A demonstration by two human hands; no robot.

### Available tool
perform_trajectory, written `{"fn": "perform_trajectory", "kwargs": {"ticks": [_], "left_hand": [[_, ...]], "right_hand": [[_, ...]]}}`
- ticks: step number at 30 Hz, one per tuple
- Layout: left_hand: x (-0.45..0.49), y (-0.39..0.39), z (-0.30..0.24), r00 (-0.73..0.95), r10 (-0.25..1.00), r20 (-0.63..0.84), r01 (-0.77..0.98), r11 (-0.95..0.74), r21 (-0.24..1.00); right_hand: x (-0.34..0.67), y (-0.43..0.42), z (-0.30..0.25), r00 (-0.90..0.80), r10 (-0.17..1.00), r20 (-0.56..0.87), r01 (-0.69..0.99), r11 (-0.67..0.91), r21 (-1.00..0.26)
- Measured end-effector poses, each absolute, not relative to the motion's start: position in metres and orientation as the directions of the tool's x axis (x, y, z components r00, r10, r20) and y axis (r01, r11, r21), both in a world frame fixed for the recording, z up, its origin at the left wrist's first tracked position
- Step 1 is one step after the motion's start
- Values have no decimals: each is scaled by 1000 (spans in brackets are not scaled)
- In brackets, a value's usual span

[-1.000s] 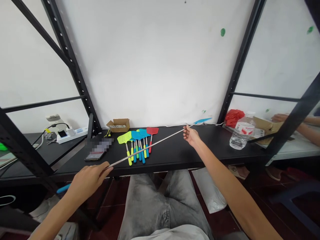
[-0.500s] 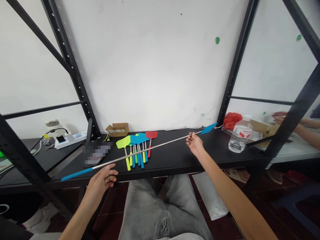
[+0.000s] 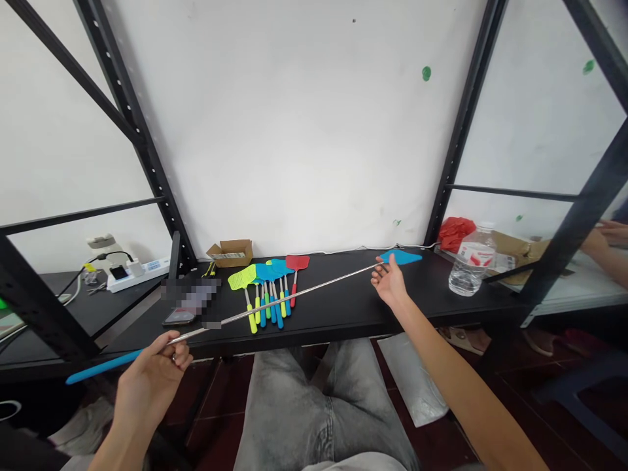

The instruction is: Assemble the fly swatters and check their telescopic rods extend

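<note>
A long blue fly swatter (image 3: 304, 290) with a thin metal rod stretches slantwise in front of me, above the table edge. My left hand (image 3: 154, 369) pinches the rod just beside its blue handle, at the lower left. At the other end, my right hand (image 3: 391, 282) has its fingers curled at the rod by the blue flap (image 3: 405, 256), thumb raised. Behind the rod, several shorter fly swatters (image 3: 267, 275) lie side by side on the table, with yellow-green, blue and red heads and coloured handles.
On the black table (image 3: 333, 307) are a small open cardboard box (image 3: 233, 254) and a partly blurred phone (image 3: 189, 307). A water bottle (image 3: 471, 261) and red plastic bag (image 3: 455, 234) stand right. Black metal posts (image 3: 152, 163) rise at both sides. A power strip (image 3: 142, 273) lies left.
My left hand has moved left and down, now gripping the rod by the handle. The swatter has slid left and downward at the handle end, and its flap has turned flatter.
</note>
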State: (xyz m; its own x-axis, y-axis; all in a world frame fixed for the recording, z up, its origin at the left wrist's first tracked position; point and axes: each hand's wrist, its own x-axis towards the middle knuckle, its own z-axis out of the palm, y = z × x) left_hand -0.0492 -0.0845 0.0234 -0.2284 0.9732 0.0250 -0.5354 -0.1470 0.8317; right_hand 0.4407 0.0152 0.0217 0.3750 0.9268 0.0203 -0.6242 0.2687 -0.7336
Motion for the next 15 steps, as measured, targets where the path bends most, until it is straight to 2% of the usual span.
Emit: {"fn": "perform_trajectory", "kwargs": {"ticks": [7,13,15], "left_hand": [[-67,-95,34,-303,953,-17,-544,-158,824],[-92,-100,40,-547,837,-15,-500,-312,808],[-96,-102,44,-582,813,2,-457,-329,827]], "right_hand": [[464,15,22,542,836,-81,-582,304,-754],[478,15,22,621,779,-91,-602,398,-692],[482,14,24,628,771,-106,-619,412,-668]]}}
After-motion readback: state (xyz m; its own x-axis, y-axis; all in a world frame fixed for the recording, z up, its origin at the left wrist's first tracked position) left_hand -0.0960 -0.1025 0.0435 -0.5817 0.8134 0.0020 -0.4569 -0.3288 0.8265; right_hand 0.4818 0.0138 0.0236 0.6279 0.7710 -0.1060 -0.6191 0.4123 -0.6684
